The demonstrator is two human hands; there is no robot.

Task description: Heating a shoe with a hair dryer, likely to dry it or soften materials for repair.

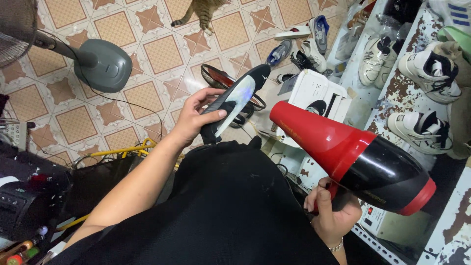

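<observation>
My left hand (194, 118) grips a black shoe sole (235, 100) with a pale glossy face, held up at an angle over my dark-clothed lap. My right hand (331, 213) holds the handle of a red and black hair dryer (358, 157). The dryer's red nozzle points up and left toward the sole's lower end, a short gap apart from it.
A grey standing fan base (100, 64) sits on the patterned tile floor at upper left. A striped cat (201, 12) stands at the top. White sneakers (427, 73) lie on a worn shelf at right, more shoes (304, 44) on the floor, and a dark machine (22, 206) at lower left.
</observation>
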